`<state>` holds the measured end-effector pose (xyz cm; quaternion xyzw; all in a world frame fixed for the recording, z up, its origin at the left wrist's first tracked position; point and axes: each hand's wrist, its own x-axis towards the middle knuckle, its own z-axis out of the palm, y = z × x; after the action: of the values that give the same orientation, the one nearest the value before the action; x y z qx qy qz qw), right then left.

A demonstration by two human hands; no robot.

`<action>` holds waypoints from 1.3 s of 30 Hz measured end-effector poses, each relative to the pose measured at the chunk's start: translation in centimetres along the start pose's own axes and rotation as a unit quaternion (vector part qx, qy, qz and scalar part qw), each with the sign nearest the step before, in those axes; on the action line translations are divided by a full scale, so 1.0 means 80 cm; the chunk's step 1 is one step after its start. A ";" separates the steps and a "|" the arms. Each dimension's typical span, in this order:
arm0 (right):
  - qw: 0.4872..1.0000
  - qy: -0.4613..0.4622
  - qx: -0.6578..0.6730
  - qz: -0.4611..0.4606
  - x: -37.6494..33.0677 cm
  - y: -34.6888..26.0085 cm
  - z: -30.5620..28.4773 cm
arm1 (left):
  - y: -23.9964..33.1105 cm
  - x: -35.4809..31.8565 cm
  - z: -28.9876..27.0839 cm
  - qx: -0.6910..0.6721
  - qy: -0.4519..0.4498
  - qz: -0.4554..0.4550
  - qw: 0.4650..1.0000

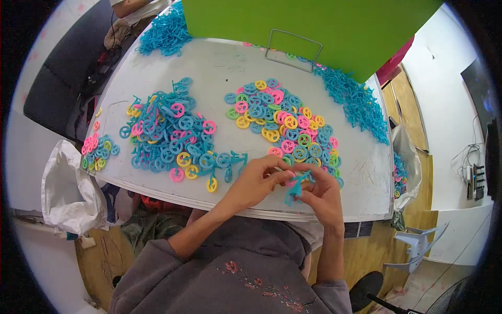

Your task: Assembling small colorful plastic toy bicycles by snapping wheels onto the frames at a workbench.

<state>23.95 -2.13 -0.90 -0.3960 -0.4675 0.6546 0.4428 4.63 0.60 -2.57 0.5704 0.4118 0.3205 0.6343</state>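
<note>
Above the table's near edge my two hands meet, fingers pinched. My right hand [321, 196] grips a blue plastic toy part [294, 194], a stem with small prongs whose lower end sticks out toward me. My left hand [261, 180] is closed at the part's upper end, where a bit of pink shows between the fingertips, perhaps a small wheel; the fingers hide most of it. Just beyond my hands spreads a pile of loose spoked wheels [300, 137] in blue, pink, yellow and green. Left of it lies a heap of blue parts with wheels on them [167, 133].
Blue stems are heaped at the far left [166, 34] and far right [355, 102] of the white table [219, 68]. A green board [308, 31] stands behind a wire frame [269, 47]. White sacks hang left [70, 188] and right [410, 172]. Another person's arm [130, 7] shows far left.
</note>
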 end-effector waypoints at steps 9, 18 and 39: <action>0.967 0.171 -0.141 -0.129 0.007 0.019 -0.011 | -0.009 0.040 0.004 0.462 0.272 0.212 0.817; 0.914 0.194 -0.319 -0.157 0.012 0.026 -0.013 | 0.021 0.023 0.007 0.044 0.219 0.072 0.972; 0.877 0.184 -0.378 -0.232 0.025 0.022 0.011 | 0.005 0.014 0.000 -0.076 0.152 0.076 0.983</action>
<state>22.18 -0.75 -2.59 -0.5268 -0.6677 0.2218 0.4770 5.20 1.64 -2.37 0.4947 0.4332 0.4809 0.5799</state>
